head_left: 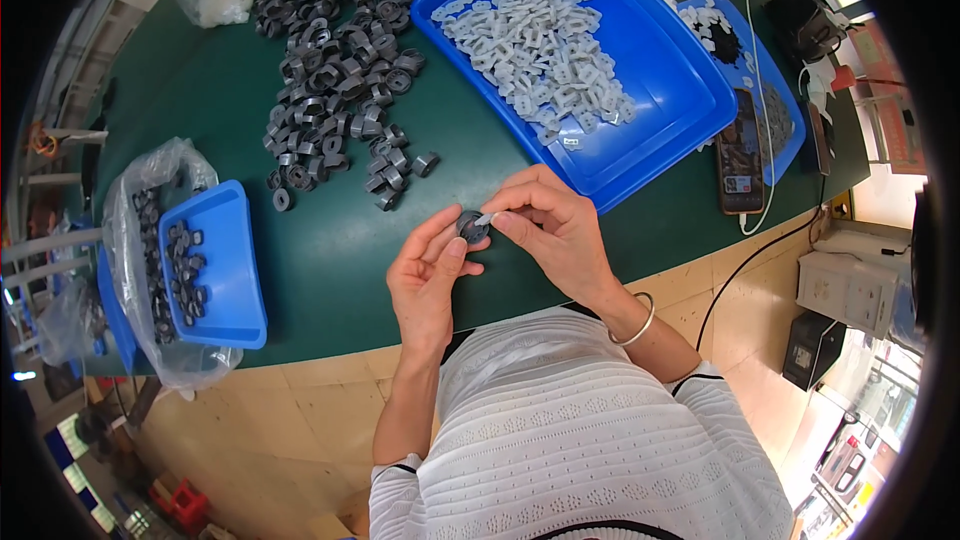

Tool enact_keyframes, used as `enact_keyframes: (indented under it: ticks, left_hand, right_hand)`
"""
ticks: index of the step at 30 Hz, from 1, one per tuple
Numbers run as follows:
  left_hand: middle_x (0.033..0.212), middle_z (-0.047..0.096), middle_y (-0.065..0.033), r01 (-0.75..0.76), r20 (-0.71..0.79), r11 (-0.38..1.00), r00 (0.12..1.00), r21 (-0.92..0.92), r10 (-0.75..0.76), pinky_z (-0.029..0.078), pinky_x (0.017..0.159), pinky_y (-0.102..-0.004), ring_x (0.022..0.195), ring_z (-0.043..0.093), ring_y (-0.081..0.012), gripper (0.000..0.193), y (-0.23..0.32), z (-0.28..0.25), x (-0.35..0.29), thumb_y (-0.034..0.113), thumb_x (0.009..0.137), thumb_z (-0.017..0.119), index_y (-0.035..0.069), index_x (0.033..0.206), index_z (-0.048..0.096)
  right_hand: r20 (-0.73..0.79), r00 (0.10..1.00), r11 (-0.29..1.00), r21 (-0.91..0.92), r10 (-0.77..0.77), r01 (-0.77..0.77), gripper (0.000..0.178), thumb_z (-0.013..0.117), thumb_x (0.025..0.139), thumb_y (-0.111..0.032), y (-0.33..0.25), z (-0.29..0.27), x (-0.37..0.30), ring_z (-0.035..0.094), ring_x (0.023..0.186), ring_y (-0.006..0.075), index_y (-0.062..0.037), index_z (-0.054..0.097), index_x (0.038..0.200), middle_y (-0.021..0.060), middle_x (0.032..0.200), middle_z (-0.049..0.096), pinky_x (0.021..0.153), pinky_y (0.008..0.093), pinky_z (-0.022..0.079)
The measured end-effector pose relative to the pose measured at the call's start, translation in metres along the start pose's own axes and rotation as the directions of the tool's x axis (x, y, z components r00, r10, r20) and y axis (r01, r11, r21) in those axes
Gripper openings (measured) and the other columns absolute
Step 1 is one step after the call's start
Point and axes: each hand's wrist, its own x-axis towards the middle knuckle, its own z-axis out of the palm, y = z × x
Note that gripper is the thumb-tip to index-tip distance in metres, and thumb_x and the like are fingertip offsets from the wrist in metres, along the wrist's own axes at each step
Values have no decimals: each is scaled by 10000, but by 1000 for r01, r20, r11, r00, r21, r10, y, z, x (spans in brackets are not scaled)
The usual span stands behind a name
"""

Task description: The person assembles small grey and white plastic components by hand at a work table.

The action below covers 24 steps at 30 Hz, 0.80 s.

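Observation:
Between the thumb and fingers of my left hand (428,275) is a round dark grey plastic ring (469,229), held just above the near part of the green table. My right hand (556,230) pinches a small whitish plastic piece (485,220) and brings it against the ring's open face. The fingertips partly cover both parts, so I cannot tell how far the piece sits inside. It looks like the many small white pieces (540,45) heaped in the large blue tray (640,155) beyond my right hand. Similar dark rings (345,80) lie in a long pile ahead of my left hand.
At the left, a smaller blue tray (250,285) holds several dark parts beside a clear plastic bag (125,210). A phone (740,165) with a white cable lies at the right, by another blue tray (795,140). The green table's (330,290) front edge is close to me.

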Motion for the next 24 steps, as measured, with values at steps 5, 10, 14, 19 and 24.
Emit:
enact_keyframes:
  ticks: [5, 10, 14, 19, 24]
  left_hand:
    - [1130, 667, -153, -23, -21, 1000, 1000, -9, 23, 560, 731, -256, 967, 672, -198, 361, 0, 2, -1, 38, 924, 617, -40, 1268, 542]
    - [1129, 665, -152, -43, -32, 999, 999, -26, 42, 568, 747, -263, 974, 672, -205, 349, -2, 2, -3, 19, 918, 618, -41, 1254, 548]
    - [1126, 664, -152, -45, -41, 999, 998, -29, 44, 570, 747, -265, 969, 670, -199, 335, -3, 2, -2, 12, 916, 617, -40, 1242, 554]
    - [1109, 666, -144, -52, -56, 998, 997, -47, 49, 571, 750, -268, 957, 660, -171, 326, -6, 3, -1, 12, 916, 620, -40, 1232, 560]
    - [1080, 668, -136, -132, -105, 991, 985, 24, 133, 566, 781, -272, 953, 649, -150, 303, -12, 6, -1, 8, 916, 621, -47, 1209, 567]
  right_hand:
    - [-14, 999, 999, -7, 36, -36, 76, 671, 866, -11, 2, 8, -1, 591, 775, 68, 4, 667, 940, 10, 898, 582, 667, 205, 467]
    - [-23, 999, 984, -172, 34, -38, 45, 680, 864, -11, 4, 7, -1, 449, 688, 31, 1, 656, 900, 5, 894, 551, 624, 184, 388]
    - [-37, 999, 987, -159, 34, -40, 40, 695, 861, -35, 8, 11, 0, 371, 655, 20, -17, 661, 868, -16, 857, 531, 588, 182, 327]
    - [-47, 998, 986, -158, 49, -56, 52, 702, 856, -38, 7, 14, 0, 376, 657, 16, -15, 656, 847, -29, 816, 531, 577, 185, 319]
    - [-21, 993, 979, -164, 119, -121, 68, 706, 854, -52, 9, 12, 2, 371, 642, 13, -12, 651, 855, -41, 792, 526, 562, 186, 313]
